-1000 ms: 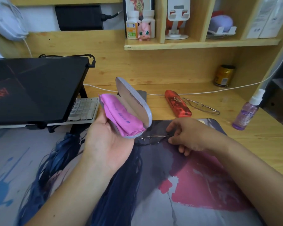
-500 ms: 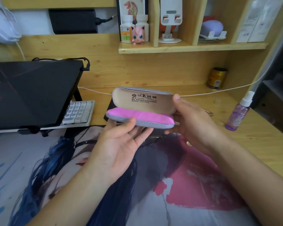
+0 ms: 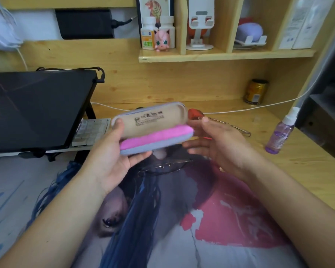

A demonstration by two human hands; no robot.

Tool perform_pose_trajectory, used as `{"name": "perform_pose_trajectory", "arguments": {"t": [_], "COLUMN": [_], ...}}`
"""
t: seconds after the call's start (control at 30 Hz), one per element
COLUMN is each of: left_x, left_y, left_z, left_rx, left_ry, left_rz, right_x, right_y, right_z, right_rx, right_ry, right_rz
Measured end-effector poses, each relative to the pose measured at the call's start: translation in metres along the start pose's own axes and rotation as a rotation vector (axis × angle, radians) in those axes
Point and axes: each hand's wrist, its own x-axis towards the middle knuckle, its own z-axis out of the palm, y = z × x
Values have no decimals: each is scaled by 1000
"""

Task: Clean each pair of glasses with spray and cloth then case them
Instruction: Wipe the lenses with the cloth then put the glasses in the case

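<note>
case: your left hand (image 3: 112, 161) grips the open grey case (image 3: 153, 126), held above the desk (image 3: 307, 171), long axis left-right, right end tilted up
lining: beige lid, print blurred; pink cloth (image 3: 157, 137) inside
right hand (image 3: 217, 146): fingers straight, beside case's right end, contact unclear
glasses (image 3: 166, 166): thin wire, on mat, partly hidden under case
spray bottle (image 3: 278, 132): purple, upright, desk's right edge

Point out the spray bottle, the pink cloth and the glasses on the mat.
spray bottle (image 3: 279, 135), head view, purple body.
pink cloth (image 3: 155, 136), head view, top fold in the case.
glasses (image 3: 165, 167), head view, bridge.
</note>
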Motion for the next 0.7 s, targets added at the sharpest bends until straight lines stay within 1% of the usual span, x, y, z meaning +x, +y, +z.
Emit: {"name": "perform_pose_trajectory", "arguments": {"t": [0.03, 0.07, 0.1, 0.13, 0.17, 0.23, 0.4, 0.5, 0.63, 0.7], "left_x": [1, 2, 2, 2, 1, 1, 3, 4, 6, 7], "left_y": [0, -1, -1, -2, -3, -6, -9, -10, -10, -11], "left_z": [-2, -4, -6, -7, -8, -8, -9, -12, -14, -14], "left_rx": [-61, -102, -124, -136, -145, -148, -130, -134, -130, -123], "left_ry": [59, 106, 144, 173, 194, 219, 252, 264, 268, 268], "left_rz": [21, 42, 65, 88, 105, 138, 235, 238, 229, 229], "right_x": [1, 1, 1, 2, 2, 1, 5, 7, 8, 7], "right_y": [0, 2, 4, 6, 9, 15, 23, 21, 21, 22], "right_z": [-2, -6, -10, -14, -16, -16, -14, -15, -12, -10], "right_rx": [-138, -329, -510, -631, -690, -731, -924, -1025, -1003, -1010], "right_ry": [77, 143, 159, 126, 69, -19, -88, -98, -47, -53], "right_rz": [23, 59, 103, 155, 206, 259, 107, 87, 128, 124]}}
